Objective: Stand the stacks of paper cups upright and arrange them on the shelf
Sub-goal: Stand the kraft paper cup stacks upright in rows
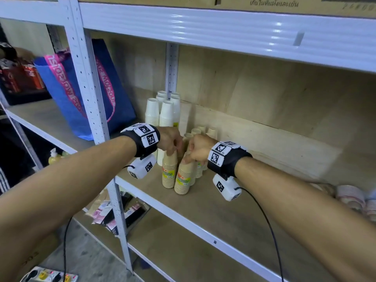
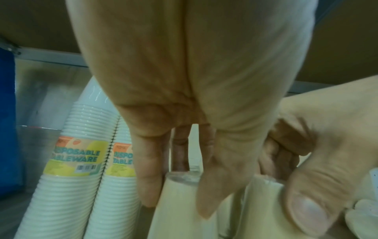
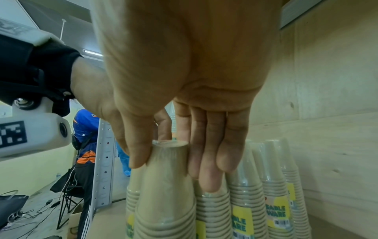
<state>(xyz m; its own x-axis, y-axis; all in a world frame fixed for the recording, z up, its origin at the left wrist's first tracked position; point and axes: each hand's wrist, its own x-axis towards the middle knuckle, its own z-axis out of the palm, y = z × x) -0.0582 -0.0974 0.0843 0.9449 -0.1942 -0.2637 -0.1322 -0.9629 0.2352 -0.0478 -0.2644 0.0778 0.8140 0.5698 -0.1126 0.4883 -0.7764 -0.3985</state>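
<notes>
Two tan paper cup stacks stand upright side by side near the front of the shelf board. My left hand grips the top of the left tan stack; the left wrist view shows the left hand with fingers and thumb pinching the stack's top. My right hand holds the top of the right tan stack; the right wrist view shows this hand clasping the stack. More tan stacks stand behind. White stacks stand at the back left.
Patterned cup stacks lie on their sides at the shelf's far right. A blue bag stands left of the perforated post. The upper shelf beam hangs close overhead. A power strip lies on the floor.
</notes>
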